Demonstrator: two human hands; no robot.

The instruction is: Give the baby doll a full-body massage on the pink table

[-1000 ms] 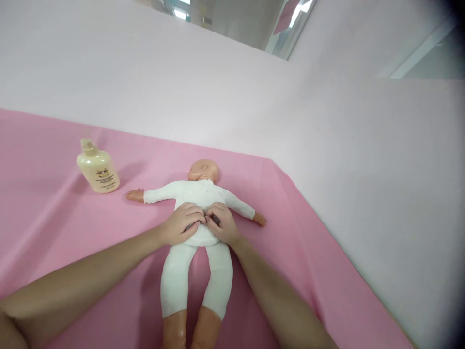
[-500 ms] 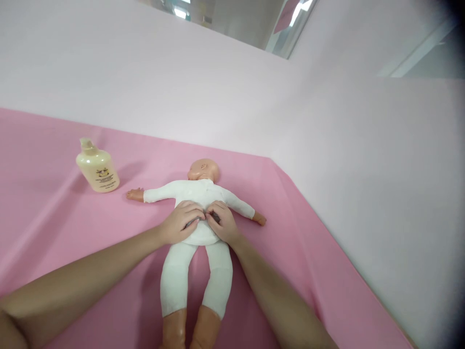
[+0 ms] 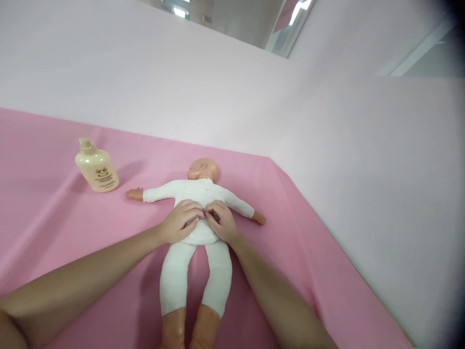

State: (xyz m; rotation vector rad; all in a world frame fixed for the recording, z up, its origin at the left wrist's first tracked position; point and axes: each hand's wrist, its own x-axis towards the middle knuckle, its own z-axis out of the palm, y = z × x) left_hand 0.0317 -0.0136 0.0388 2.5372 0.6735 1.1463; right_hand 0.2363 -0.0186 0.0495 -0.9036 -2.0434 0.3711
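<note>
A baby doll [image 3: 204, 191] in a white top and leggings lies face down, its head turned to the left and its arms spread. Both my hands rest on the middle of its back. My left hand [image 3: 182, 221] has its fingers curled and closed, pinching at the white top along the centre line. Close beside it, my right hand [image 3: 223, 223] is closed the same way, thumb and fingers together on the top. The two sets of fingertips almost meet. Just what is caught between them is partly hidden by the fingers.
A pale yellow pump bottle [image 3: 97, 167] stands at the left, beyond the doll's outstretched hand. Pink cloth [image 3: 290, 232] covers the surface under everything. White walls [image 3: 232, 97] rise behind and to the right, with a window [image 3: 240, 24] at the top.
Almost nothing differs. The whole view has shifted very slightly, and both hands keep their place on the doll's back.
</note>
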